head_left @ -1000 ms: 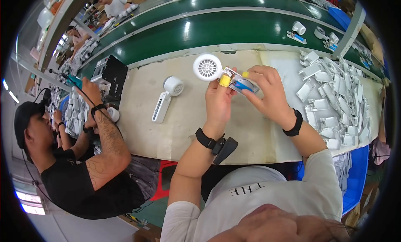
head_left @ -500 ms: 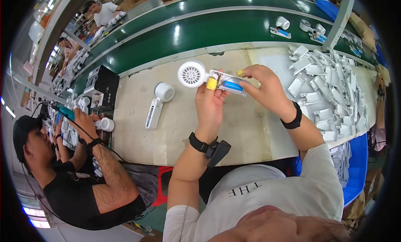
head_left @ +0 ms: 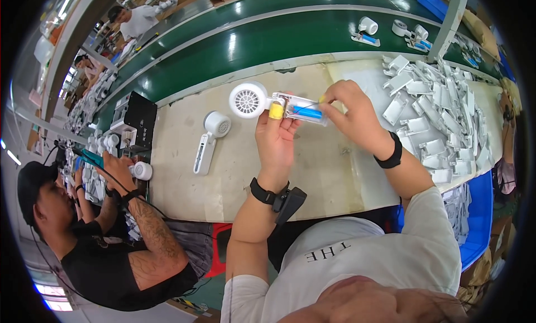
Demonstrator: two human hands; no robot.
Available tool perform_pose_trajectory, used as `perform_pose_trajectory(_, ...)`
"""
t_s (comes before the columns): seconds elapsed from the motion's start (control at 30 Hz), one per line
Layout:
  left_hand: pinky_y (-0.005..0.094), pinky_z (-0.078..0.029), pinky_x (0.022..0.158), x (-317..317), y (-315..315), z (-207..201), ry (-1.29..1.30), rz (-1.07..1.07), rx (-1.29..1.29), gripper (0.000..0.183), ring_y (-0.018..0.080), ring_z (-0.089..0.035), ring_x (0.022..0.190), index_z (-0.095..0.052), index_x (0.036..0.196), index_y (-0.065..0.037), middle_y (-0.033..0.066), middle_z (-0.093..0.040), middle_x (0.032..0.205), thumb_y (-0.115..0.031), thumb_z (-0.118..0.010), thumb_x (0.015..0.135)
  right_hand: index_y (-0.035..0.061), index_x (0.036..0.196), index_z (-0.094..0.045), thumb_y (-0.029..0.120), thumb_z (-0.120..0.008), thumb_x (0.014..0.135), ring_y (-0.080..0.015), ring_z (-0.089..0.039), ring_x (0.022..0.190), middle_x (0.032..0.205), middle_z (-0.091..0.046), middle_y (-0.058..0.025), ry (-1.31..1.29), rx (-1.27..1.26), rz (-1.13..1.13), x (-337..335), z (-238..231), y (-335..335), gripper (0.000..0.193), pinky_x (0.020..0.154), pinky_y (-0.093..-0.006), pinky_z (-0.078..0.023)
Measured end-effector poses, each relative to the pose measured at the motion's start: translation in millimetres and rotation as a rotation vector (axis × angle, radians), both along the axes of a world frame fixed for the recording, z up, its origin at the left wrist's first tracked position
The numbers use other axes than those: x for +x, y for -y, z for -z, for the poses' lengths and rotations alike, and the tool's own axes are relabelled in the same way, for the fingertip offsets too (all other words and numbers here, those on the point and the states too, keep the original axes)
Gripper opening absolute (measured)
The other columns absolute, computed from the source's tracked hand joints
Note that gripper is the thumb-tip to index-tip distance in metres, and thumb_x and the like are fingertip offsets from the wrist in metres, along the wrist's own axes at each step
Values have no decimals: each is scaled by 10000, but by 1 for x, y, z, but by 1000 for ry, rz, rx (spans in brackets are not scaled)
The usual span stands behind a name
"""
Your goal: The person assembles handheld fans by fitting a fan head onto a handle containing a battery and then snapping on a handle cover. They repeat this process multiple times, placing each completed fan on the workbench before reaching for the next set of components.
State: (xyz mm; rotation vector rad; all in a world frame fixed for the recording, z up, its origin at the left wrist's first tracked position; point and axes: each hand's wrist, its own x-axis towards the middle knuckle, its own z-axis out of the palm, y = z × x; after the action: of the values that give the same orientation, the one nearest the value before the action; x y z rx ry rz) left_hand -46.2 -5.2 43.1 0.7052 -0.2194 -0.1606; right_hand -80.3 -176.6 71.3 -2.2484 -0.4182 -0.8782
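Note:
My left hand (head_left: 274, 141), a yellow cover on its thumb, grips a white handheld fan (head_left: 248, 100) in front of me. The fan's round grille is on the left. Its handle is uncovered on top and shows a blue battery (head_left: 307, 112) and a thin dark wire. At the handle's right end my right hand (head_left: 347, 105) has thumb and forefinger pinched, a bit of yellow showing at the fingertips. The wire runs toward that pinch, but what it holds is too small to make out. Another white fan (head_left: 211, 140) lies on the worktable (head_left: 245, 183) to the left.
White plastic handle covers (head_left: 430, 108) pile up at the right, above a blue bin (head_left: 479, 217). Beyond the table runs a green conveyor (head_left: 268, 41) carrying several opened fans (head_left: 365, 38). A black box (head_left: 134, 122) and a co-worker (head_left: 120, 242) with a tool are at the left.
The fan and my left hand have shifted slightly left. My right thumb and forefinger have come closer together at the handle's end.

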Motion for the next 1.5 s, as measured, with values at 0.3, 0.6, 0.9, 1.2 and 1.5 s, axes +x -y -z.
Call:
perform_pose_trajectory(0.3,274,-507,695,-4,8,-2,33,109,80,304,171,-598,934,-471,1175,-25,153,-556,1168,-178,-505,914,35,982,-584,276,-639,812,-140,-530,820,910,-585,-64,-439,181,-105,-6,-14,35,300,685,-265,-418)
perform_pose_trajectory(0.6,296,-536,704,-1,7,-5,139,-114,225,385,199,-572,1015,-426,1260,0,172,-519,1218,-108,-505,899,42,868,-612,275,-600,792,-263,-579,735,808,-616,-115,-755,-408,286,-91,-50,124,245,637,-350,-448)
perform_pose_trajectory(0.9,295,-520,742,-12,13,1,76,53,203,363,196,-571,1014,-430,1242,-11,165,-519,1214,-145,-499,912,77,1086,-528,257,-649,731,-319,-582,739,857,-610,-142,-534,-679,525,-132,27,102,416,656,-399,-462)
perform_pose_trajectory(1.2,289,-516,720,6,7,6,30,2,193,301,194,-582,990,-445,1176,-20,136,-540,1175,-187,-476,928,74,1335,-289,162,-614,809,-115,-590,725,953,-608,-87,-841,951,71,-96,24,89,625,612,-260,-470)
perform_pose_trajectory(1.5,305,-526,737,7,4,9,10,106,104,299,200,-588,986,-455,1180,-30,125,-546,1173,-188,-475,927,89,1099,-529,69,-640,712,-288,-582,904,1028,-605,-83,-671,-577,389,-105,7,106,403,801,-370,-489)
